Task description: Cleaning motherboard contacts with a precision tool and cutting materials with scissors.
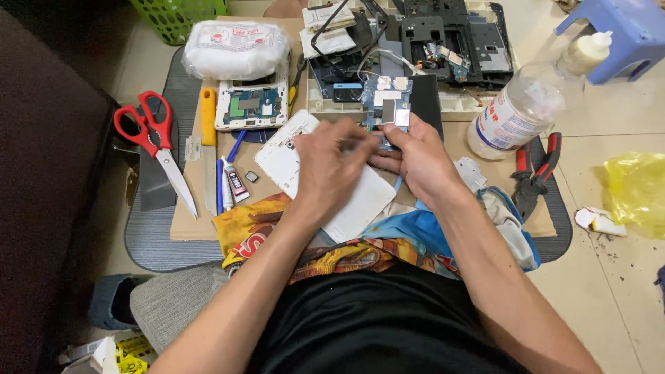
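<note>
My right hand (419,163) grips the lower end of a blue circuit board (388,104) with silver metal shields, holding it over the work mat. My left hand (331,166) is closed around a thin tool whose tip touches the board; the tool is mostly hidden by my fingers. A white phone back cover (360,201) lies under my left hand. An opened white phone frame with a green board (251,105) sits to the left of the hands.
Red-handled scissors (154,135), a yellow-handled knife (208,131), a small glue tube (235,181) and a blue pen lie at the left. Red pliers (535,170) and a clear plastic bottle (516,111) are at the right. Dismantled black electronics (450,38) lie behind. A wrapped white packet (235,48).
</note>
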